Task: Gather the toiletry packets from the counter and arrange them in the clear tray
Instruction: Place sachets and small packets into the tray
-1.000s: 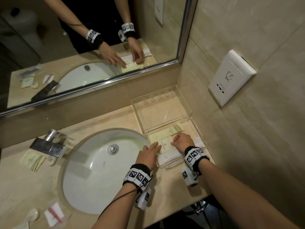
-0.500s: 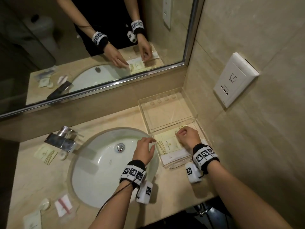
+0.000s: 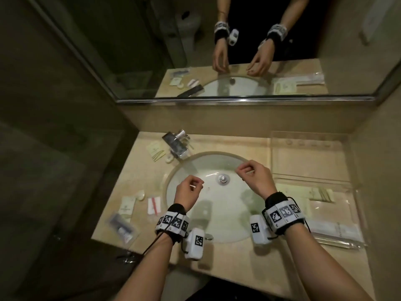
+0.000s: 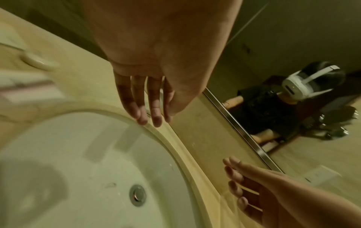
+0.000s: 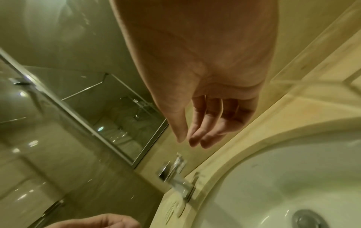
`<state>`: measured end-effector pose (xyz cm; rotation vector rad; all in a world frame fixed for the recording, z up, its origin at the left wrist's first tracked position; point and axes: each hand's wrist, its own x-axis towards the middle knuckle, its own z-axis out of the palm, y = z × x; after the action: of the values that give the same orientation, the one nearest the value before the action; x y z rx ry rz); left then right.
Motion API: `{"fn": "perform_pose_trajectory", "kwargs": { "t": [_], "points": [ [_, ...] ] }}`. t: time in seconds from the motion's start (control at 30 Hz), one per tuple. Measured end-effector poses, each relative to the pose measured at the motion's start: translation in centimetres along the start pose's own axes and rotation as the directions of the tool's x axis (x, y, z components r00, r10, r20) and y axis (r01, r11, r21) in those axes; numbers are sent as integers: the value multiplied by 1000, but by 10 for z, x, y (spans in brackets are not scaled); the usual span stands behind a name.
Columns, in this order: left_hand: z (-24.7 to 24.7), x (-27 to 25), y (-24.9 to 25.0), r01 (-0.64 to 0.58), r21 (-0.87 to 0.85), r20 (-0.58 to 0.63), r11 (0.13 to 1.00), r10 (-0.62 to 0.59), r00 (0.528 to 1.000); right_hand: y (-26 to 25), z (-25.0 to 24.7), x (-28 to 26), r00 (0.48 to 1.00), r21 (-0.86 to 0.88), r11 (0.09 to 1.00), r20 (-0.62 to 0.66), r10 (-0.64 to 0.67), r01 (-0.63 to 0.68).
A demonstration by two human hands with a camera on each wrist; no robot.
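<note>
Both hands hover over the sink basin (image 3: 217,213) with fingers loosely curled and nothing in them. My left hand (image 3: 198,185) hangs over the basin's left side, and its relaxed fingers (image 4: 150,118) show in the left wrist view. My right hand (image 3: 243,170) is over the far right rim, also empty (image 5: 193,140). The clear tray (image 3: 355,205) stands at the right with a cream packet (image 3: 303,192) and a long white packet (image 3: 334,232) in it. On the left counter lie a cream packet (image 3: 127,206), a red-striped white packet (image 3: 154,205) and a clear packet (image 3: 122,227).
The tray's clear lid (image 3: 303,153) stands open behind it. A chrome faucet (image 3: 176,144) sits at the back left, with another cream packet (image 3: 156,152) and a small round soap (image 3: 169,158) beside it. A second soap (image 3: 141,195) lies by the left packets. The mirror (image 3: 238,51) spans the back wall.
Both hands have left the packets in the tray and moved left over the sink. The head view has swung left, bringing the left counter into view.
</note>
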<state>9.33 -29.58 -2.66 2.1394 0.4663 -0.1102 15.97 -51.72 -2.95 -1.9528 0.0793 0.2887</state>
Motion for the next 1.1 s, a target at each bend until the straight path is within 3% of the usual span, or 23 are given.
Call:
{"fn": "perform_pose_trajectory", "kwargs": {
  "t": [0.27,0.5,0.77,0.87,1.0,1.1],
  "points": [
    [-79,-33,-63,163,-44,-156,986,-168,973,-31,97,-5,965,-65,995,256,-52,71],
    [-132,-39,-125,261,-80,-197,962,-272,942,-53,175,-16,933,-160,980,356,-50,114],
    [-192,-24,-197,339,-62,-246,939,-344,906,-61,268,-22,908,-290,951,418,24,108],
    [-206,-18,-221,402,59,-253,914,-376,891,-60,297,-24,908,-338,936,415,57,96],
    [-221,-16,-240,511,151,-283,846,-459,842,-54,325,-22,901,-477,871,420,112,114],
    [-227,-14,-252,536,161,-239,829,-494,836,-51,339,-22,912,-546,829,391,127,118]
  ]
}}
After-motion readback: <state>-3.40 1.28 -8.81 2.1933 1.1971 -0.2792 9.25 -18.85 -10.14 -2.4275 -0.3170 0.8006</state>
